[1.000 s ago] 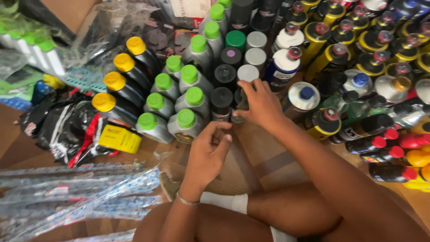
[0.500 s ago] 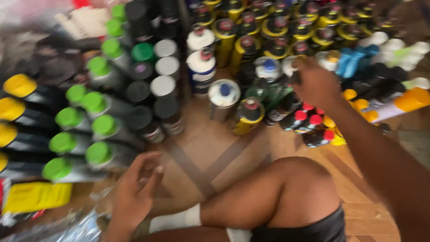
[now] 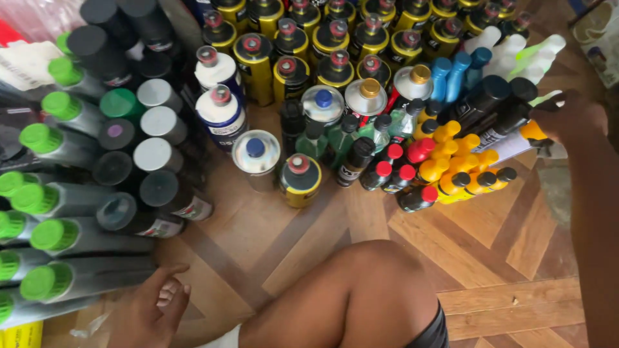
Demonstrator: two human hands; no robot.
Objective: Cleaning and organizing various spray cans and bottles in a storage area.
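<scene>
I sit on a wooden parquet floor [image 3: 490, 251] with my bent knee [image 3: 367, 283] in front of me. My left hand [image 3: 153, 310] rests low on the floor beside grey bottles with green caps [image 3: 71, 232] that lie on their sides; it holds nothing and its fingers are loosely bent. My right hand [image 3: 570, 117] reaches to the far right, its fingers curled over a pile of bottles, touching black bottles with black caps [image 3: 493, 106] and a white-labelled bottle with a yellow cap [image 3: 530, 134]. Whether it grips one is hidden.
Yellow-and-black cans [image 3: 335, 45] crowd the back. Silver round tins [image 3: 256, 153] stand in the middle, small black bottles with red caps [image 3: 400, 174] and yellow squeeze bottles [image 3: 454, 161] to their right. Blue bottles [image 3: 451, 74] and white spray bottles [image 3: 509, 48] lie behind.
The view has swung right. My right hand left the middle cans and moved to the bottles at the far right. My left hand dropped to the floor at the lower left.
</scene>
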